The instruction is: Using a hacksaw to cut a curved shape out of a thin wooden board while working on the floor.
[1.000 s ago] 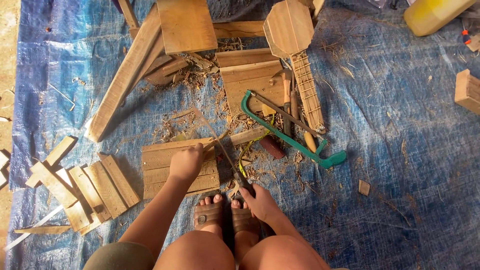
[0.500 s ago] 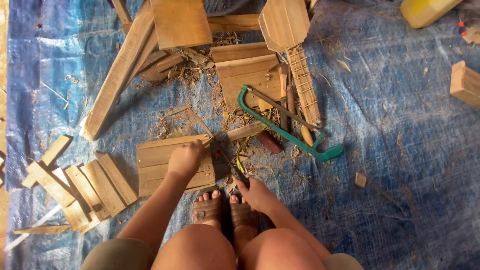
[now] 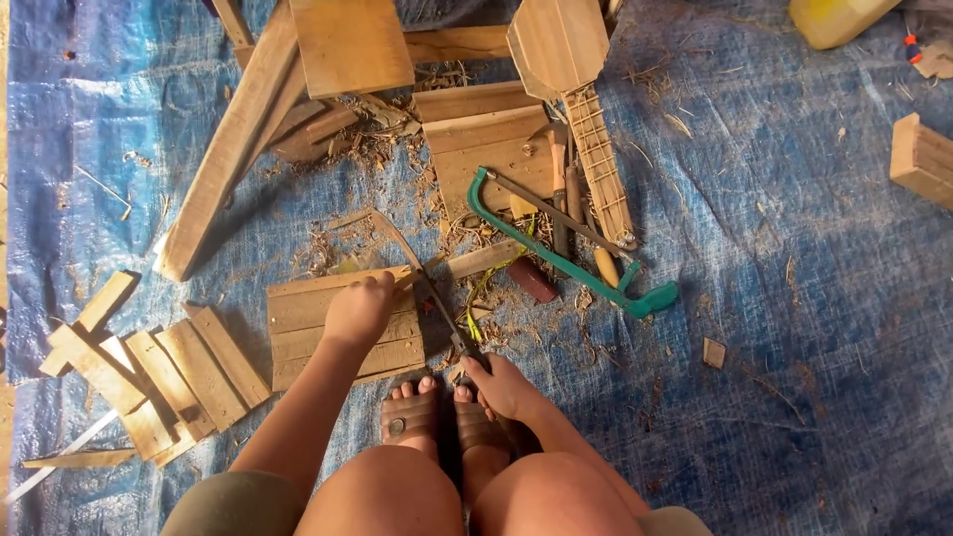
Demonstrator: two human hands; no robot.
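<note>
Right hand (image 3: 501, 385): fingers wrapped fast around the handle of a hand saw (image 3: 429, 290), just in front of the sandalled feet (image 3: 442, 419). The saw's long axis runs from that hand up and to the left, the blade passing along the right edge of the wooden panel (image 3: 333, 328) and its tip ending among the shavings beyond it.

Left hand (image 3: 359, 310): fingers curled and pressed down on the panel's upper right corner, touching it just beside the blade. This hand is the nearer to the cutting line; the right hand sits at the saw's near end.

The panel is a slatted board lying flat on the blue tarp (image 3: 814, 298), slats running left to right, so the blade crosses them nearly at right angles.

Surroundings, working outward: a green-framed hacksaw (image 3: 576, 263) lies to the right, well apart from both hands. Beyond it rests an unfinished stringed-instrument body with a fretted neck (image 3: 586, 109). A row of short offcuts (image 3: 169, 372) lies to the left, long planks (image 3: 233, 149) farther up. A yellow container (image 3: 834, 18) stands at the top right edge.
</note>
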